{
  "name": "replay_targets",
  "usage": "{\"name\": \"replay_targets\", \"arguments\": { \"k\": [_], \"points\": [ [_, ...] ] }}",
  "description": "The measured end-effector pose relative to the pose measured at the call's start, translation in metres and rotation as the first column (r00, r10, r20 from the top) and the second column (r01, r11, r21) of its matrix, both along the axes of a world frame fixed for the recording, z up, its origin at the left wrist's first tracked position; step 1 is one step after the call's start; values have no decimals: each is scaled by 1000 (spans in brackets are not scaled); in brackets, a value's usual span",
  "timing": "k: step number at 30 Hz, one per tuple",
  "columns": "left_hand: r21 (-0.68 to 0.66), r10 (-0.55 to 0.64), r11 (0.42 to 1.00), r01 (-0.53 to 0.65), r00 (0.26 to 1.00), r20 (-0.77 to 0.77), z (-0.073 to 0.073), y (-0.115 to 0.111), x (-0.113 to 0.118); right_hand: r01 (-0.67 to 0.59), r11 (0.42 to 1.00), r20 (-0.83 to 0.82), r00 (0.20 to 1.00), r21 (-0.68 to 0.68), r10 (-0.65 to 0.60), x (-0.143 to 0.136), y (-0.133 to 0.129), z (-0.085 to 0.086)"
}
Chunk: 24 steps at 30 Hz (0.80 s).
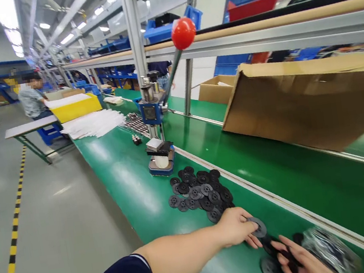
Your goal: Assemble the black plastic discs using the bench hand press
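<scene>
Two hands work at the near end of the green worktop [132, 194]. Left hand [234, 226] reaches across from the left, fingers pressed together in a pinch on one grey disc [259, 226], held just off the surface by its edge. Right hand [301, 260] lies low at the bottom edge, fingers partly spread over a dark flat part [272, 269] and touching other black pieces; cannot tell whether it actually grips any of them. A clear plastic bag [329, 249] of more parts sits just beside the right hand.

Judgement on doing this well: keep the pinch on the rim so the disc's centre stays free, lift it flat rather than tilted, and take a single disc, since the loose pile [200, 193] just beyond the left hand overlaps heavily and neighbours could drag along. Steadying the lower part with the right hand looks sensible while the disc comes over it.

Disc look: small, round, thin, grey-black, with a centre hole and a raised moulded ring; pile pieces match, some darker. Likely light, rigid plastic.

Further up the worktop stands a hand press [160, 153] with a red knob [183, 33] on its lever, well apart from both hands. A cardboard box [307, 104] lies tipped on the conveyor belt [274, 159] to the right. Another person [31, 99] sits far back.
</scene>
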<state>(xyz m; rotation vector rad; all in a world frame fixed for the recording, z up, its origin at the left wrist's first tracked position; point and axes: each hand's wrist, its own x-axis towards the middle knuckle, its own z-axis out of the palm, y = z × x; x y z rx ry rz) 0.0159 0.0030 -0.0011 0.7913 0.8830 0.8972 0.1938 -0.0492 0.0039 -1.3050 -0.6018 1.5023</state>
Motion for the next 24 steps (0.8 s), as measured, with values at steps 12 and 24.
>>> {"name": "replay_targets", "arguments": {
  "k": [12, 24],
  "points": [
    [23, -32, 999, 34, 998, -57, 13, -12, -5, -48, 997, -94, 994, 54, 53, -20, -14, 25],
    [68, -60, 996, 63, 997, -41, 16, -18, -3, -68, 994, -52, 996, 82, 72, -21, -14, 24]
  ]
}}
